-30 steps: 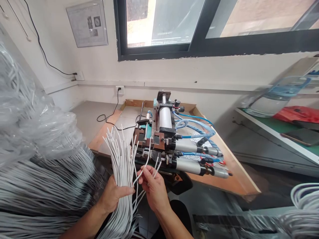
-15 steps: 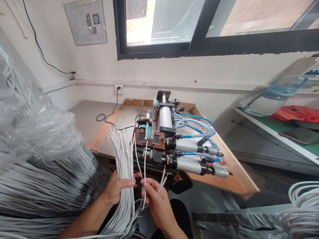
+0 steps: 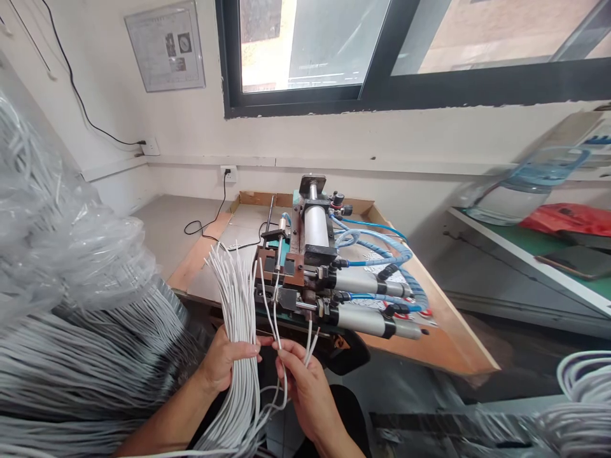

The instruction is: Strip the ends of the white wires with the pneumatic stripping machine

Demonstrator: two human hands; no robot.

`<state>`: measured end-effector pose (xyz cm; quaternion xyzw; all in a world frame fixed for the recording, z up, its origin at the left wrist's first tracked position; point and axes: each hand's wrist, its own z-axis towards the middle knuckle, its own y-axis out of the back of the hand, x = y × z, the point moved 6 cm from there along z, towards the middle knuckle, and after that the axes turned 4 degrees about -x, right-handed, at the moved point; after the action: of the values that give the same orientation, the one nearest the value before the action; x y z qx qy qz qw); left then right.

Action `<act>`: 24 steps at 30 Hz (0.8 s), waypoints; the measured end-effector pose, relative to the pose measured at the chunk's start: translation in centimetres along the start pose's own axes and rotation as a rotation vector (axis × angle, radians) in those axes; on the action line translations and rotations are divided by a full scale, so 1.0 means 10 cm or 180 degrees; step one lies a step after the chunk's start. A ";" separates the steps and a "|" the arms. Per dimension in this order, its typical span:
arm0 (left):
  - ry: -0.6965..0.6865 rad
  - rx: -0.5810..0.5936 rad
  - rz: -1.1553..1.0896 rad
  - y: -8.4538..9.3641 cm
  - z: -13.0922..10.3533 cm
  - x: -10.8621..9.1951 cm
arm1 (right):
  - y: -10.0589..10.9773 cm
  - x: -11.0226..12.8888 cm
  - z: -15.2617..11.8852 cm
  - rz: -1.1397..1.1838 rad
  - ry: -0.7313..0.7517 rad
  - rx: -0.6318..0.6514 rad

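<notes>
Here beside the window (image 3: 315, 44), the left hand (image 3: 226, 359) is wrapped firmly round a bundle of white wires (image 3: 233, 299), upright before the wood-edged bench (image 3: 439, 346). The right hand (image 3: 303, 378), just next to it, pinches loose strands (image 3: 275, 315), one reaching up to the machine's (image 3: 316, 226) front. Plastic-wrapped wires (image 3: 71, 362) crowd the left side; over right, a water bottle (image 3: 525, 191) and red bag (image 3: 568, 218) sit on a green shelf (image 3: 520, 236).

passage: over grey tabletop (image 3: 165, 219) | blocking left: wire bundle (image 3: 241, 312), black cord (image 3: 224, 200) | blocking right: silver cylinders (image 3: 363, 320), blue hoses (image 3: 365, 263)
</notes>
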<state>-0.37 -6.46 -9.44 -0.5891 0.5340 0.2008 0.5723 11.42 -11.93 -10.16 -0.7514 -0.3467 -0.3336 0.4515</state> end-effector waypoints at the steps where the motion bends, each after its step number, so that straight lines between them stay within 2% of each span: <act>1: -0.0001 -0.0019 0.0003 0.00 -0.01 0.00 | -0.01 0.01 0.02 -0.0037 0.0016 -0.0011; 5: -0.0021 -0.0173 0.0075 -0.01 -0.03 -0.03 | -0.09 0.14 0.06 -0.0441 0.0306 0.0132; 8: -0.0060 -0.0127 0.0178 -0.02 -0.05 -0.05 | -0.14 0.29 0.01 -0.1067 0.0982 0.0249; 10: -0.0066 -0.0106 0.0235 -0.01 -0.06 -0.06 | -0.11 0.33 -0.07 -0.1373 0.1422 0.0145; 12: -0.0048 -0.0143 0.0229 0.02 -0.07 -0.07 | -0.04 0.29 -0.13 -0.1440 0.1619 -0.0063; 14: -0.0017 -0.0185 0.0197 0.04 -0.08 -0.07 | 0.08 0.18 -0.14 -0.1268 0.1530 -0.0335; 17: 0.0011 -0.0315 0.0121 0.07 -0.08 -0.07 | 0.21 0.00 -0.11 -0.0919 0.1161 -0.0628; 20: 0.0048 -0.0434 0.0061 0.08 -0.07 -0.05 | 0.21 -0.04 -0.08 -0.0816 0.0968 -0.0619; 24: 0.0027 -0.0492 0.0036 0.08 -0.08 -0.05 | 0.14 0.04 -0.04 -0.0779 0.0907 -0.0533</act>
<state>-1.53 -6.80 -9.13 -0.6293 0.5226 0.2422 0.5218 12.73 -12.73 -10.30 -0.6838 -0.3391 -0.5166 0.3881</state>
